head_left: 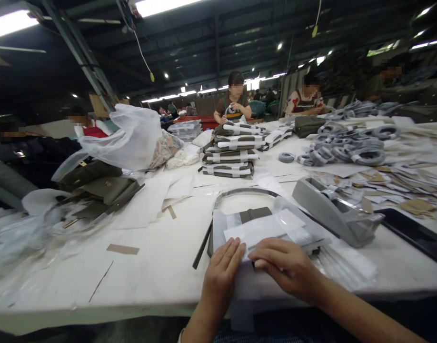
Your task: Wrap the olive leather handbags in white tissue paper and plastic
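An olive bag lies in front of me, mostly covered by white sheets of paper or film, and its dark strap sticks out at the left. My left hand rests flat on the near left edge of the wrapping, fingers stretched out. Beside it, my right hand has its fingers curled and pressed together at the near edge of the sheets; what is between the fingertips is too small to make out. Just beyond the right hand stands a grey tape dispenser.
A stack of wrapped bags stands farther back. Olive bags and a clear plastic bag are at left. Grey coils, paper scraps and a dark flat object lie at right. Several people sit around the table.
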Demonstrator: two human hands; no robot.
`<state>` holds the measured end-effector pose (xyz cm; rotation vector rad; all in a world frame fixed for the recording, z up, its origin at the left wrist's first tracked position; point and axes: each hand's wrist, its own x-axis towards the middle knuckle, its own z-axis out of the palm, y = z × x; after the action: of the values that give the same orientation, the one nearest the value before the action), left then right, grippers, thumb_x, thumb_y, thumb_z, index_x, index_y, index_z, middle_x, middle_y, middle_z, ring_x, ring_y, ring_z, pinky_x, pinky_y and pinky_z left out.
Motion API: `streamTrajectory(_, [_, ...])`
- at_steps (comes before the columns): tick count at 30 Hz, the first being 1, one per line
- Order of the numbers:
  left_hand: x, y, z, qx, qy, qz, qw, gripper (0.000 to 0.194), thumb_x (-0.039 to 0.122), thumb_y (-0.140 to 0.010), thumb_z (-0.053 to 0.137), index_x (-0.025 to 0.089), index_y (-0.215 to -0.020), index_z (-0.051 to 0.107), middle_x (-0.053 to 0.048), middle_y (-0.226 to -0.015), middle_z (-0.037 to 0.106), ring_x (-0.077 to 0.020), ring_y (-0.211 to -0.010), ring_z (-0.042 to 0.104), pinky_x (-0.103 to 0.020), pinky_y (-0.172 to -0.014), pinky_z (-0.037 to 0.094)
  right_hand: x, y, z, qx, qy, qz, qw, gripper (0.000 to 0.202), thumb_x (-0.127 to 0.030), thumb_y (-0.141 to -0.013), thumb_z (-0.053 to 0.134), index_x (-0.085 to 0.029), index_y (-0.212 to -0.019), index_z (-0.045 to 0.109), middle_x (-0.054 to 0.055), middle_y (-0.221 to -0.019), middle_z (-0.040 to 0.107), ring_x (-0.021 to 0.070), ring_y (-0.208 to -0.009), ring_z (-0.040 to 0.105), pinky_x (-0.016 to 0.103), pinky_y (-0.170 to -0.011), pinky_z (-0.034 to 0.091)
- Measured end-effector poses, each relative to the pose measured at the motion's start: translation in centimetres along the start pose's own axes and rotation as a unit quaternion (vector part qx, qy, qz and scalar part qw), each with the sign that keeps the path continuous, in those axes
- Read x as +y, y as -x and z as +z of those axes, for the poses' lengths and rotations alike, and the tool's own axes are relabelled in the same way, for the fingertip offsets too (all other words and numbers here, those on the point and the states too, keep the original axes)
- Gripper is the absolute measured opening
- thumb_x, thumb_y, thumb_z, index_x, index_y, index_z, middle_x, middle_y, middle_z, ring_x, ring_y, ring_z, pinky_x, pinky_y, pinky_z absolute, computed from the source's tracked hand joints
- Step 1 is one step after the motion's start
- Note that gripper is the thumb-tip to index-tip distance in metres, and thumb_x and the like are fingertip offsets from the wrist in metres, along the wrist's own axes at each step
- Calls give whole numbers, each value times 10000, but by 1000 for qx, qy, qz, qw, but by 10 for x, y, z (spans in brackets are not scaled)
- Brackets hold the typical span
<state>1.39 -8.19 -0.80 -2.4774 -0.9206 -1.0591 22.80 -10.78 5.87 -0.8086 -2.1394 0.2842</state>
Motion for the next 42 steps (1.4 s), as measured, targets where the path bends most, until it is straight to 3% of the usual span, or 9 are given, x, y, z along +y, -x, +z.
streamTrajectory(3, [-2, 2, 0, -18, 5, 4, 1000, 507, -17, -934, 319, 126, -1372, 529, -97, -1357, 623, -204, -1308, 535, -378, -1018, 536, -6, 15, 9, -66, 45, -10, 997, 166, -229, -964, 538, -188, -888, 681, 40, -695, 673, 159, -622, 609, 273, -593, 471])
streamTrajectory(6, [-4, 4, 0, -37, 16, 4, 999, 584, -55, -892, 283, 126, -1404, 496, -89, -1393, 595, -196, -1338, 502, -382, -1034, 524, -13, 35, 25, -115, 36, -86, 989, 167, -187, -967, 516, -184, -927, 678, 36, -740, 693, 164, -697, 641, 284, -680, 515])
streamTrajectory(9, [-6, 7, 3, -35, 14, 9, 999, 556, -33, -911, 301, 132, -1402, 501, -84, -1393, 595, -203, -1333, 506, -391, -1029, 528, -9, 31, 24, -5, 42, -106, 993, 179, -163, -970, 509, -162, -1068, 659, 59, -882, 729, 165, -842, 672, 319, -872, 534])
streamTrajectory(12, [-5, 7, 5, -24, 1, 15, 1000, 526, -17, -933, 306, 133, -1391, 514, -81, -1382, 604, -211, -1323, 517, -396, -1014, 539, 16, -5, 7, 41, 144, 13, 989, 266, -188, -978, 505, -175, -1214, 628, 105, -1154, 705, 204, -1128, 619, 381, -1038, 461])
streamTrajectory(16, [-5, 5, 4, -11, -16, 27, 999, 537, -19, -942, 256, 126, -1384, 523, -79, -1376, 609, -208, -1321, 520, -383, -997, 548, 71, -68, -6, -176, 247, 173, 937, 324, -248, -988, 473, -129, -1226, 656, 168, -1282, 652, 313, -1343, 471, 517, -1145, 300])
streamTrajectory(20, [-7, 5, 5, 5, -25, 36, 999, 534, -8, -956, 243, 132, -1393, 517, -72, -1370, 614, -199, -1329, 514, -354, -995, 546, 115, -102, 0, -310, 218, 191, 906, 293, -336, -947, 541, -161, -973, 775, 133, -987, 764, 273, -957, 694, 356, -867, 489])
streamTrajectory(23, [-10, 7, 8, 13, -32, 46, 998, 525, 1, -968, 237, 132, -1387, 523, -65, -1359, 622, -192, -1320, 523, -336, -987, 548, 128, -112, 7, -364, 192, 189, 892, 344, -380, -957, 502, -198, -921, 792, 82, -905, 778, 195, -770, 684, 255, -690, 453])
streamTrajectory(35, [-9, 6, 12, 33, -32, 50, 998, 485, 29, -990, 257, 138, -1358, 553, -53, -1309, 659, -177, -1252, 586, -304, -959, 560, 92, -124, 59, -298, 201, 185, 915, 356, -330, -956, 506, -142, -857, 793, 154, -904, 766, 258, -894, 691, 312, -791, 464])
streamTrajectory(42, [-4, 7, 11, 33, -30, 17, 999, 498, -7, -957, 289, 144, -1342, 566, -52, -1315, 655, -189, -1233, 600, -335, -933, 584, 66, -75, 17, -235, 135, 85, 959, 294, -269, -990, 477, -202, -1026, 760, 86, -1194, 711, 207, -1129, 638, 343, -1029, 466])
